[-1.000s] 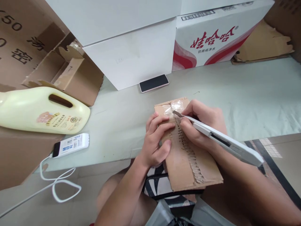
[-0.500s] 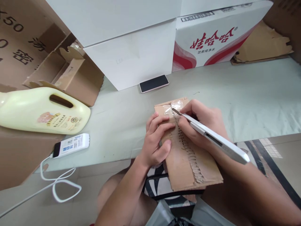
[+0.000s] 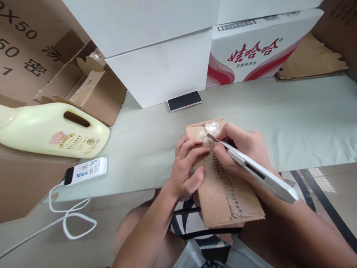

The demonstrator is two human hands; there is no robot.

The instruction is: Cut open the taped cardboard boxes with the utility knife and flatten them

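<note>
Nearest you, one cardboard piece lies on the near edge of the worktop, hanging over your lap. Your left hand pins it down, grip pinched on its left edge. Your right hand is clamped round one white knife, with the tip at the clear tape on the far end. The ragged cut looks mostly done and only the taped bit is left. Off to the left there's one power bank and one yellow bottle. Farther back there's one phone, at least two white boxes and one red-printed box.

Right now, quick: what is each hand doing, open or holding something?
Left hand: curled on the cardboard piece, holding it steady.
Right hand: closed around the white utility knife, blade tip at the clear tape.
</note>
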